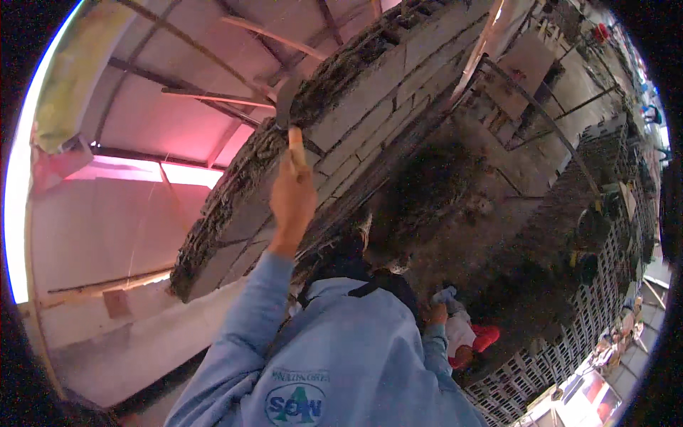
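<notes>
Lettering (294,408) marks our shirt (363,349), our left hand (292,196) clasps a trowel (296,139), and we can't tell if our right hand (436,314) grips anything.

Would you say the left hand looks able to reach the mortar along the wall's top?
Probably yes: the left hand holds the trowel close to the mortar on the wall, and nothing visible stands in the way.

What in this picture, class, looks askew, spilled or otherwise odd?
The mortar along the top of the block wall looks odd: ragged and lumpy near the trowel in the left hand, unlike the wall's flatter face.
</notes>
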The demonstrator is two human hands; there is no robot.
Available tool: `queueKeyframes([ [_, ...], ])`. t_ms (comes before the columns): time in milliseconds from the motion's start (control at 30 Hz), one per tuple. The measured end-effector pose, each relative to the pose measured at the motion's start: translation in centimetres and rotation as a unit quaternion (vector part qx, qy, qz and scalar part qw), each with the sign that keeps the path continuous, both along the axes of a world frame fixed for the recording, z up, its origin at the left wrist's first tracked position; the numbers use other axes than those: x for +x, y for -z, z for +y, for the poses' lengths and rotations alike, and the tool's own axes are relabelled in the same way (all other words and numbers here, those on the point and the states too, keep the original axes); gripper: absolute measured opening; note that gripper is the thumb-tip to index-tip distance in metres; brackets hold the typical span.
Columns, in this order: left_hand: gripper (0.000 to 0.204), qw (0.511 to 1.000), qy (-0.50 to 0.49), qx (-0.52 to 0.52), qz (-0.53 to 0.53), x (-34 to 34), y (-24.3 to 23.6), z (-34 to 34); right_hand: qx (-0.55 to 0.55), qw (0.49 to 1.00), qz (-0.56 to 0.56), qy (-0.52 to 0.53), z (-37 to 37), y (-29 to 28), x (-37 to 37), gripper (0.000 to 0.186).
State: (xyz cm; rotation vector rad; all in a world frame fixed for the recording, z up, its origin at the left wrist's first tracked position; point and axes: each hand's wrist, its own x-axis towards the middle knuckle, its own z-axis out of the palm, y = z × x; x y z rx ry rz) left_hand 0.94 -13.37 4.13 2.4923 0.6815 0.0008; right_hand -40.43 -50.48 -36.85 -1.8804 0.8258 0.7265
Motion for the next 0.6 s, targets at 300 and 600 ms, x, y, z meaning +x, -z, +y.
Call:
queueKeyframes([
  [300,0.052,0.982,-0.021,-0.036,-0.187,7.2,5.9,-2.9,-0.130,0.979,-0.081,-0.138,-7.7,6.1,-8.8,0.037],
  [600,0.049,0.975,0.156,0.073,-0.143,-5.0,-0.1,3.2,-0.162,0.968,-0.036,-0.187,-13.2,6.7,-16.1,0.039],
])
